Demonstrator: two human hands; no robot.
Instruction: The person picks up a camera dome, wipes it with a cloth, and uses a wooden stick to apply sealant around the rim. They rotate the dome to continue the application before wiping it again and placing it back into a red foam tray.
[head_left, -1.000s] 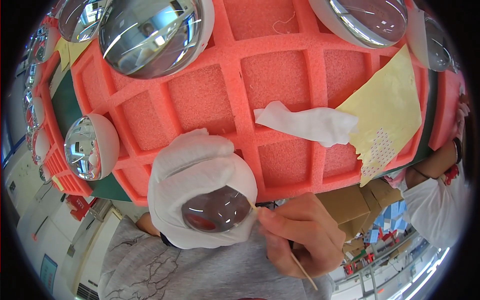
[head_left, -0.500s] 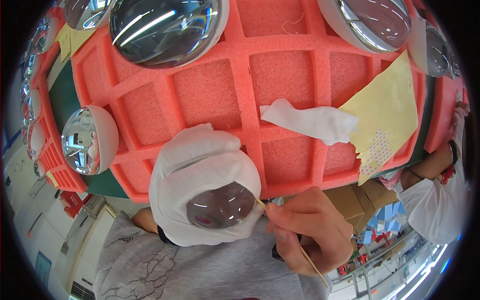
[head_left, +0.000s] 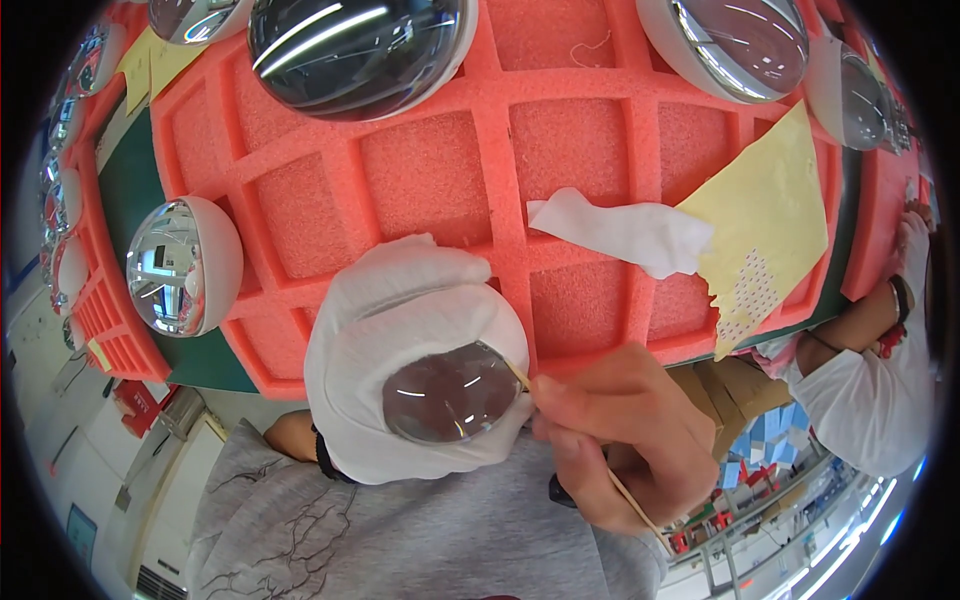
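Observation:
My left hand (head_left: 375, 310), in a white glove, is closed around a round glass lens (head_left: 450, 395) in front of my body. Its shiny face is turned up and catches light streaks. My bare right hand (head_left: 630, 440) pinches a thin wooden stick (head_left: 635, 505). The stick's upper tip meets the lens's right edge, and its other end sticks out below my palm. Just beyond my hands, a crumpled white wipe (head_left: 620, 235) lies over the dividers of a pink foam tray (head_left: 490, 150), partly on a yellow sheet (head_left: 765, 220).
Large glass lenses sit in the tray, with a dark one (head_left: 360, 50) at the far side, a clear one (head_left: 740, 40) far right and a mirrored one (head_left: 180, 265) at left. Beneath is a green tabletop (head_left: 210, 365). Another person's arm (head_left: 860, 320) shows at right, near cardboard boxes (head_left: 730, 395).
The tray and lenses sit slightly differently in view as the head shifts. The stick stays at the lens's edge, and my right hand has tilted a little. Both holds are unchanged.

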